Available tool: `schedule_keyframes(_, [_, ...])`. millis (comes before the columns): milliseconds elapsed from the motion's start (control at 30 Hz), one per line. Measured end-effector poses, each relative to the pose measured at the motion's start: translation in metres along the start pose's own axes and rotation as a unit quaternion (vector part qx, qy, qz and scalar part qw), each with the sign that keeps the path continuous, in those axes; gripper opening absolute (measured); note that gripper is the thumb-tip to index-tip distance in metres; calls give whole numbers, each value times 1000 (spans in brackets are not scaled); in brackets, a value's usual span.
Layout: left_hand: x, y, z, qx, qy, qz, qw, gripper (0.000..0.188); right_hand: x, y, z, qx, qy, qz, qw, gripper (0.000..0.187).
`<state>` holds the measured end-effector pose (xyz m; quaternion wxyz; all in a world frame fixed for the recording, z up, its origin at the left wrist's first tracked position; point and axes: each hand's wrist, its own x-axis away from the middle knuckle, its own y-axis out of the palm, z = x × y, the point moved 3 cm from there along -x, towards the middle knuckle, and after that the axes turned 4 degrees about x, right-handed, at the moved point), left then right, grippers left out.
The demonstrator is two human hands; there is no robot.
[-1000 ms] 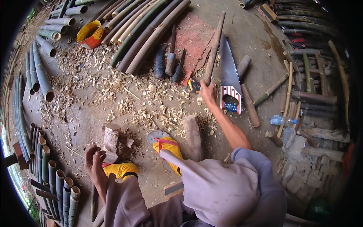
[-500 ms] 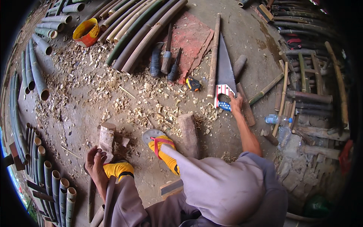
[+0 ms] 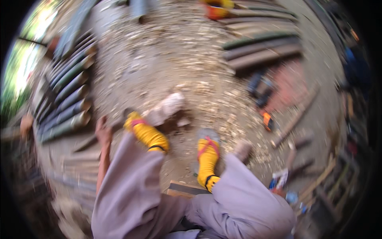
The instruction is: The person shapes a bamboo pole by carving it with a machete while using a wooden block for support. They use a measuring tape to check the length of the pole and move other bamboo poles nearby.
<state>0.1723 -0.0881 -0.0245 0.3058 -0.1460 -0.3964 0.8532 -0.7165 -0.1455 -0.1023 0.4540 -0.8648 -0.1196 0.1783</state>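
My left hand [image 3: 104,132] is stretched out to the left, close to a dark curved stick [image 3: 86,144] and the ends of several bamboo poles [image 3: 73,109]. Motion smears its fingers. My right hand [image 3: 279,193] shows only in part beyond my right knee, at the red-white-and-blue handle of a handsaw [image 3: 281,179]. The dark blade points up and to the right. A short wood block [image 3: 169,107] lies ahead of my left foot, and another short log [image 3: 242,149] is beside my right knee.
Wood chips [image 3: 207,95] litter the ground. Farther off are long bamboo poles [image 3: 264,55], a red-yellow bucket [image 3: 217,11], a red cloth [image 3: 289,83], dark-handled tools [image 3: 260,89] and an orange-black tape measure [image 3: 267,120]. A plastic bottle [image 3: 292,197] lies at the right.
The view has swung left and blurred. My left hand has moved from beside the wood block out toward the bamboo at left. The handsaw now lies lower in view, partly behind my knee.
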Motion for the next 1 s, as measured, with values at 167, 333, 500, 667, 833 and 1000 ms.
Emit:
schedule_keyframes(167, [23,-20,-73,-142,-45,-71,986,65,19,47,-55,-26,-171,-18,985,42])
schedule_keyframes(333, [40,-9,-97,-297,-49,-74,951,54,31,61,-115,-88,-325,-58,940,38])
schedule_keyframes(500, [10,-7,-90,-366,45,-10,930,37,68,80,-195,-202,-478,-184,835,34])
schedule_keyframes(667, [-10,-66,-50,-213,180,125,952,23,228,27,-375,-191,-480,-429,741,27])
schedule_keyframes(833, [2,-34,139,-260,277,2,925,18,335,-16,-439,-163,-500,-645,555,34])
schedule_keyframes(1000, [46,30,241,-258,474,-197,818,19,393,-42,-429,-97,-598,-701,376,70])
